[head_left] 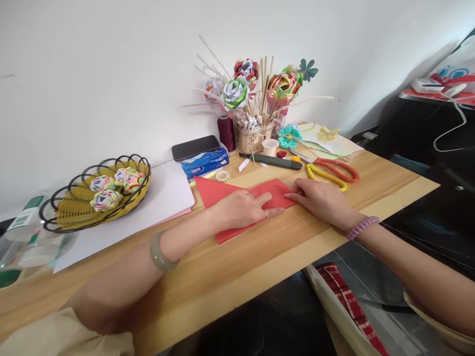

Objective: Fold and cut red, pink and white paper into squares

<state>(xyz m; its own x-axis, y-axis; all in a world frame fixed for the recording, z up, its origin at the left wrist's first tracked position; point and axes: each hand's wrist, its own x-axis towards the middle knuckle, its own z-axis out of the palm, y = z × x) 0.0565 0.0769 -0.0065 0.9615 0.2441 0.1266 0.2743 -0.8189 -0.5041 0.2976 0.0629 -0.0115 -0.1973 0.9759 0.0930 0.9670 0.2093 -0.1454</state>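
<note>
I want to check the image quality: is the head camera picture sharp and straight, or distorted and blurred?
Head view: wide-angle bending, the table edge tilted; sharp in the centre on both hands and the red paper; soft, stretched corners, the bottle blurred; even daylight, no glare.

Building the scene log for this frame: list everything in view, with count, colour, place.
paper sheet: 1, red, folded, table centre, under both hands
table: 1, light wood
basket: 1, yellow and black, left
paper roses in basket: about 4, mixed colours
white sheets: stack beside basket
tissue pack: 1, blue
phone: 1, black, on pack
holder of paper flowers: 1, back
thread spool: 1, maroon
scissors: 2, orange, yellow
left hand: pressing paper
right hand: pressing paper
</note>
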